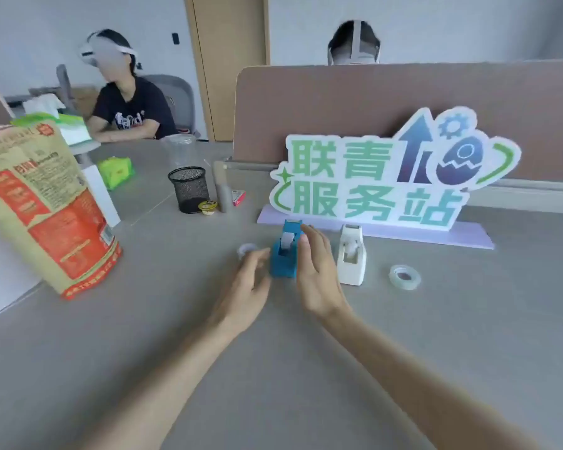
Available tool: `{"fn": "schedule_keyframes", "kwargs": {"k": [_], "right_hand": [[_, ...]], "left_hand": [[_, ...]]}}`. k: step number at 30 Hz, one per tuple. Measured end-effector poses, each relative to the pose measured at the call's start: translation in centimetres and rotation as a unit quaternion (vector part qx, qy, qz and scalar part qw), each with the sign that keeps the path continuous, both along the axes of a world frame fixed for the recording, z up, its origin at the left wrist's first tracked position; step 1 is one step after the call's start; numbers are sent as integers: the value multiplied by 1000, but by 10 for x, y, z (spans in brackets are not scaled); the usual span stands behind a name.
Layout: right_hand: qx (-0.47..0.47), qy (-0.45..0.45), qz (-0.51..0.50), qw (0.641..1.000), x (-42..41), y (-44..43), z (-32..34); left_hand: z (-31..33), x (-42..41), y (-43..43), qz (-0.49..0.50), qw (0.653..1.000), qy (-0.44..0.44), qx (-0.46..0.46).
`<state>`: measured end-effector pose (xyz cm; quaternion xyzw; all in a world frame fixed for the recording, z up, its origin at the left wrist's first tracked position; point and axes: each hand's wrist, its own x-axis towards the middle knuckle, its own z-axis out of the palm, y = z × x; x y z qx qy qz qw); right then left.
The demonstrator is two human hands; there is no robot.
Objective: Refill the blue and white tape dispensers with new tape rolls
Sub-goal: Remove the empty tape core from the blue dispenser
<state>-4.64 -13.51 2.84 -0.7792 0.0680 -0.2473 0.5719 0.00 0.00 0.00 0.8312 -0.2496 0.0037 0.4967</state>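
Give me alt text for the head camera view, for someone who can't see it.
A person's left hand and right hand flank a blue plastic tape dispenser on a grey table, fingers extended at its sides. A white plastic tape dispenser stands right, a clear tape roll lies further right, and a second roll lies left of the blue one.

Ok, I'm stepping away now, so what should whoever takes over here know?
Left hand and right hand: both open, flanking the blue plastic tape dispenser standing on the grey desk; contact unclear.
White plastic tape dispenser stands just right of it.
One clear tape roll lies right of the white one; another small roll lies beyond the left hand.
Done: nothing evident. Left: fit both loose rolls.
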Motion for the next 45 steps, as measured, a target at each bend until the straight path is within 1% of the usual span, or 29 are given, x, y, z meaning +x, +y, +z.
{"fn": "schedule_keyframes", "kwargs": {"k": [2,4,5,6,8,11,14,19,26,33,36,39,42,45], "right_hand": [[-10,16,-25,1000,-1,5,-8],[25,56,-41,997,-3,8,-7],[47,65,-43,996,-3,8,-8],[49,76,-39,995,-7,11,-9],[22,96,-34,995,-12,14,-6],[6,112,-47,993,-20,21,-5],[-18,131,-51,990,-39,28,-2],[-34,124,-56,990,-72,29,-1],[-50,123,-60,989,-111,28,-7],[-28,119,-56,991,-129,16,-17],[-30,120,-40,991,-124,8,-17],[-58,118,-15,991,-114,2,-18],[-101,117,0,988,-105,1,-18],[-110,114,15,987,-94,-6,-20]], "left_hand": [[-3,1,-4,3,1000,24,1],[-3,8,-11,15,997,70,34],[-4,7,-13,17,996,77,52],[-5,3,-12,18,994,76,73],[-4,0,-8,9,994,55,92],[2,-12,-4,-11,996,57,71],[5,-30,4,-31,995,62,73],[0,-50,19,-56,991,78,98],[-9,-79,39,-130,987,73,68],[-2,-95,50,-156,981,101,46],[4,-95,49,-134,985,108,-8],[5,-75,42,-66,992,91,-52],[6,-50,29,7,990,90,-105],[8,-38,15,-3,990,109,-92]]}}
